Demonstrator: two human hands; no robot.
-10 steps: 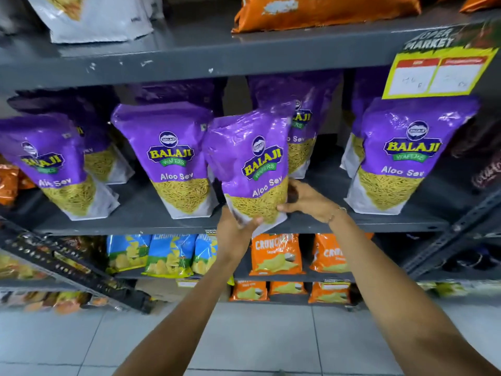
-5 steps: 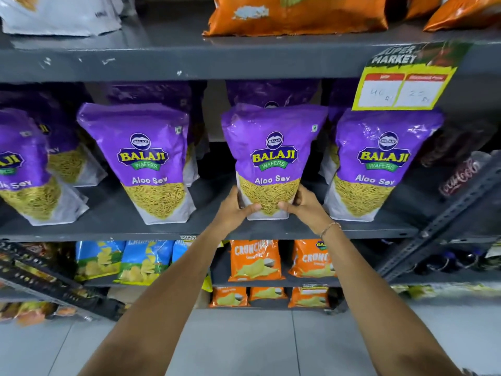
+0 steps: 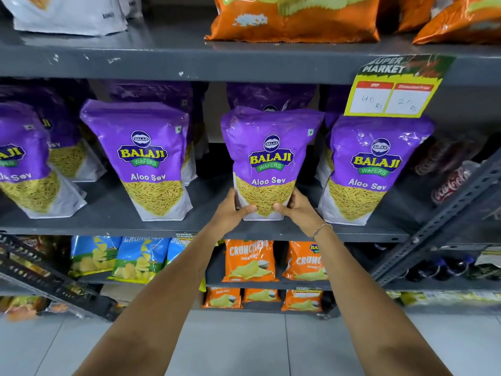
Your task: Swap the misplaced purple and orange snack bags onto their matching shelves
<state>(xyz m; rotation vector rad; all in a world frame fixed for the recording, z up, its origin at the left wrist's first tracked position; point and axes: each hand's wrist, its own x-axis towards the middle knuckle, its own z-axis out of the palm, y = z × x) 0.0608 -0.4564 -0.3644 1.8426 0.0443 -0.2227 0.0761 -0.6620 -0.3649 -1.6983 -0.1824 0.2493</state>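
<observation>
- We find the purple bag (image 3: 271,158) standing upright on the middle shelf (image 3: 108,213), in the front row, its base on the grey deck near the front lip.
- The left hand (image 3: 230,213) grips the bag's lower left corner, thumb across the front, fingers wrapped behind and out of sight.
- The right hand (image 3: 298,210) grips the lower right corner in the same way; a thin bracelet (image 3: 322,229) sits on that wrist.
- Matching purple bags stand on either side: one (image 3: 146,158) well to the left with a clear gap between, one (image 3: 374,169) just beside on the right. More purple bags stand behind them (these rear ones are in shadow).
- The top shelf (image 3: 189,61) is grey metal, its front edge chipped and scuffed. Orange bags (image 3: 292,20) lie on it, with a white bag (image 3: 67,14) to the left.
- A yellow price tag (image 3: 390,96) headed "SUPER MARKET" hangs from the top shelf's edge, overlapping the top of the right-hand purple bag.
- Below the middle shelf we note blue bags (image 3: 135,259) at left and small orange bags (image 3: 249,259) at centre, with more orange ones on a lower tier.
- A perforated grey upright (image 3: 447,221) slants across the right side; dark cola bottles (image 3: 450,183) stand behind it.
- The floor (image 3: 244,343) is pale tile with visible joints.
</observation>
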